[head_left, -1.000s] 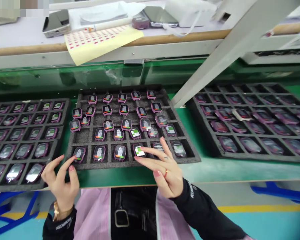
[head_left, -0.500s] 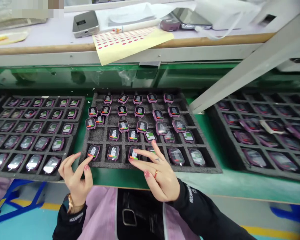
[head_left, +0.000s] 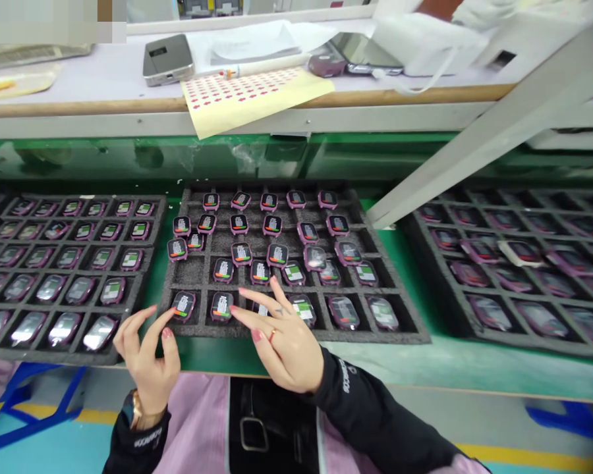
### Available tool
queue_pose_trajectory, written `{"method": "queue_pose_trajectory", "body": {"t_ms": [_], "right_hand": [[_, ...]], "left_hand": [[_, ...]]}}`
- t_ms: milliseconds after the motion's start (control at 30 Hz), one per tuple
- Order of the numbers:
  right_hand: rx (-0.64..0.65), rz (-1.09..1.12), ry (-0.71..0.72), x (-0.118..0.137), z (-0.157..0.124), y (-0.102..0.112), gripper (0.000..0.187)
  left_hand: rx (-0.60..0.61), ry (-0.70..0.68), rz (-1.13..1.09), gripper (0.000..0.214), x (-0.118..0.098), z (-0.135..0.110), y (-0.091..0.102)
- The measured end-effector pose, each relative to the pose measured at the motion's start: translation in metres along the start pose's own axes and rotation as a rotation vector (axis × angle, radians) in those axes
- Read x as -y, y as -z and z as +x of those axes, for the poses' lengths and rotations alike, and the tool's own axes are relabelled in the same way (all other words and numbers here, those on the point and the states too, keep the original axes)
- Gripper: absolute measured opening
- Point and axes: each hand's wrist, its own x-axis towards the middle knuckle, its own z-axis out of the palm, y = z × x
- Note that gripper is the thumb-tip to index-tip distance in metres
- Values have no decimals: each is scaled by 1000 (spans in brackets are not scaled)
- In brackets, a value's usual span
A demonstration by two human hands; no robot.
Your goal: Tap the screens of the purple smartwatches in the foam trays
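Observation:
In front of me lies a black foam tray [head_left: 296, 334] divided into compartments and filled with purple smartwatch cases whose screens are lit. My left hand [head_left: 151, 352] is at the tray's front left corner, fingers apart, the index fingertip at the edge of the front-left watch [head_left: 183, 306]. Over the front row, my right hand [head_left: 286, 342] spreads its fingers, the index tip at the second watch [head_left: 222, 307]. It partly covers the third watch [head_left: 260, 308]. Neither hand holds anything. Some watches, such as one at the left edge [head_left: 176, 249], rest across the foam dividers.
More foam trays of watches stand left [head_left: 145, 276] and right [head_left: 454, 329]. A slanted white post [head_left: 454, 151] rises between the centre and right trays. On the shelf behind lie a sticker sheet [head_left: 257, 99], a grey box [head_left: 168, 60] and a phone [head_left: 366, 52].
My right hand has moved left along the front row, from the third watch to the second. The left hand stays by the first watch. The view has shifted slightly.

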Motion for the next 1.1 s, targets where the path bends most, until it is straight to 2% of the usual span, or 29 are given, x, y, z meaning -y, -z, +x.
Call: {"method": "queue_pose_trajectory", "body": {"t_ms": [133, 400, 567, 667, 733, 967, 1100], "right_hand": [[-16, -30, -42, -5, 0, 6, 40], [43, -50, -141, -17, 17, -2, 36], [112, -65, -139, -18, 33, -12, 42], [198, -126, -115, -19, 38, -16, 42], [208, -158, -106, -19, 38, -14, 43], [-58, -133, -136, -15, 22, 17, 54], [-168, -129, -243, -22, -1, 29, 53]], "left_hand": [[44, 31, 0, 25, -2, 5, 1], [196, 85, 10, 32, 2, 6, -3], [190, 107, 7, 29, 0, 8, -2], [176, 111, 1, 27, -2, 10, 0], [180, 113, -3, 27, -3, 11, 0], [183, 111, -18, 27, -5, 9, 2], [273, 150, -10, 32, -2, 6, 1]]}}
